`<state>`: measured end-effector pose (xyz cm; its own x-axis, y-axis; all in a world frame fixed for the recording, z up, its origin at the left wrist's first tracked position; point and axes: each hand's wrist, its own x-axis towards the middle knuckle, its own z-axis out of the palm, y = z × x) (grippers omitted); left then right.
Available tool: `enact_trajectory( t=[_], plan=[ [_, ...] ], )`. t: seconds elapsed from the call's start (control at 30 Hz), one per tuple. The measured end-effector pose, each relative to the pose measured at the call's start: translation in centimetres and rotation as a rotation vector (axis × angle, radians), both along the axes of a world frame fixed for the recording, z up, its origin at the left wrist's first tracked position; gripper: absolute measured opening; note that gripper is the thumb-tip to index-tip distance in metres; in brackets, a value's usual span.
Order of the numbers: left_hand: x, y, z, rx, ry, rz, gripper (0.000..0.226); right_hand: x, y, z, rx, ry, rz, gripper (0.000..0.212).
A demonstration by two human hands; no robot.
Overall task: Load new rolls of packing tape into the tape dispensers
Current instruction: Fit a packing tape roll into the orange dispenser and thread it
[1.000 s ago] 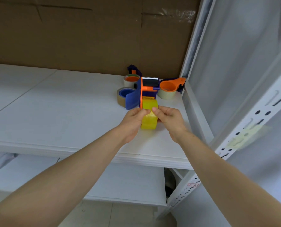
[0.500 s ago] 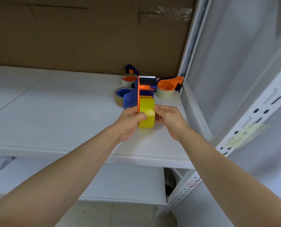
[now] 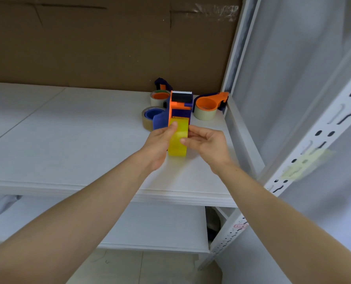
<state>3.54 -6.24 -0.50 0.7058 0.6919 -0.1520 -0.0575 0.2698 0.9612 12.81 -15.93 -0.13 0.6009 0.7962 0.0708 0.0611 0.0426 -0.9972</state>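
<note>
An orange and blue tape dispenser [image 3: 180, 107] stands on the white shelf [image 3: 72, 140], its toothed blade at the far end. A yellow tape roll [image 3: 177, 147] sits in its near end. My left hand [image 3: 160, 143] grips the roll's left side, thumb on the roll's top. On the right side my right hand [image 3: 206, 143] pinches the roll with thumb and fingertips. The lower part of the dispenser is hidden behind the roll and my hands.
Behind stand a tan roll on a blue hub [image 3: 150, 117], a pale roll with an orange core [image 3: 160, 98], and a pale roll in an orange dispenser [image 3: 206, 108] by the white upright [image 3: 235, 78]. Brown cardboard [image 3: 109, 44] backs the shelf.
My left thumb has slid up onto the top of the yellow roll. The right fingers shifted lower on the roll's right side. The dispenser has stayed where it was.
</note>
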Motion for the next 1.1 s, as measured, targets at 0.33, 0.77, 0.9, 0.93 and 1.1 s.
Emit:
enact_trajectory(
  t=[0.33,0.77,0.9,0.93,1.1],
  plan=[
    [-0.5,-0.8,0.0,0.086,-0.024,-0.034,0.026,0.0,-0.2,-0.8,-0.009,-0.041,-0.07,0.044],
    [0.6,-1.0,0.2,0.087,0.017,0.103,0.013,-0.5,-0.2,-1.7,0.014,-0.238,-0.062,0.045],
    [1.0,-1.0,0.2,0.059,0.051,0.154,0.007,-0.6,0.0,-2.1,0.025,-0.229,-0.069,0.045],
    [1.1,-0.9,0.2,0.049,0.054,0.157,0.007,-0.5,0.0,-2.1,0.031,-0.221,-0.073,0.045],
    [0.7,-0.2,0.9,-0.112,-0.035,0.121,0.013,-0.6,0.2,-2.2,0.062,-0.121,-0.109,0.037]
  ],
)
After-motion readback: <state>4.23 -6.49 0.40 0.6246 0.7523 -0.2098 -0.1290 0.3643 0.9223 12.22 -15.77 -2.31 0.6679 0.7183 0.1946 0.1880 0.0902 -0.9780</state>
